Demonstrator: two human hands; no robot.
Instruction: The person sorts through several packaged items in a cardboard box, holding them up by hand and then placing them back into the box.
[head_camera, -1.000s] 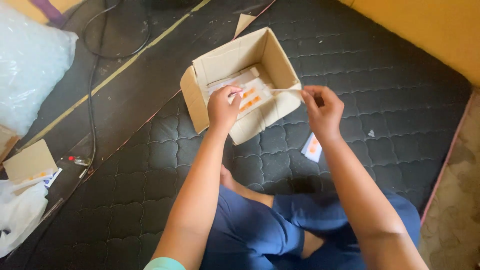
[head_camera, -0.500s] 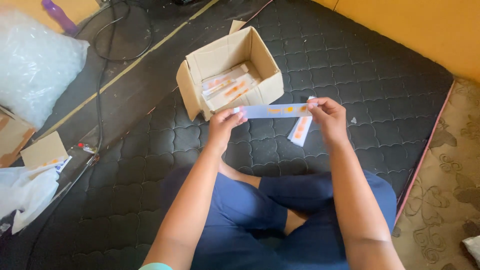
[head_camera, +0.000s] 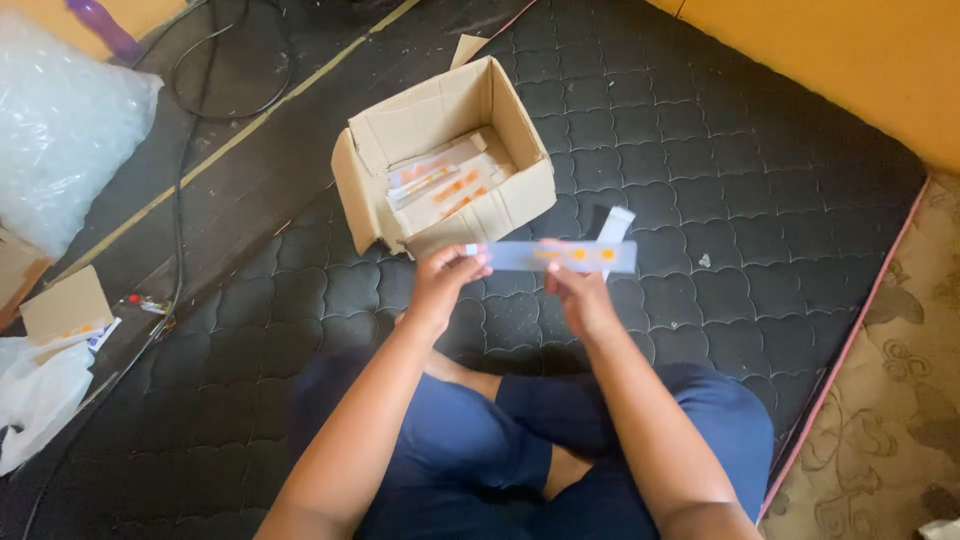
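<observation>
A long flat strip packet (head_camera: 560, 257), pale blue-white with orange marks, is held level between both hands. My left hand (head_camera: 445, 283) pinches its left end and my right hand (head_camera: 578, 295) grips it near the middle from below. Just beyond the hands stands an open cardboard box (head_camera: 520, 205) with several similar strip packets inside. A second strip packet (head_camera: 614, 225) lies on the black quilted mattress (head_camera: 760, 200) behind the held one, partly hidden by it.
A bag of bubble wrap (head_camera: 60, 120) and a black cable (head_camera: 180, 230) lie on the dark floor to the left. Cardboard scraps (head_camera: 65, 305) and white plastic (head_camera: 35, 395) sit at the lower left. My crossed legs in blue shorts (head_camera: 560, 440) fill the foreground.
The strip packet came out of the box and now sits level in front of it. My right hand slid from the strip's right end towards its middle.
</observation>
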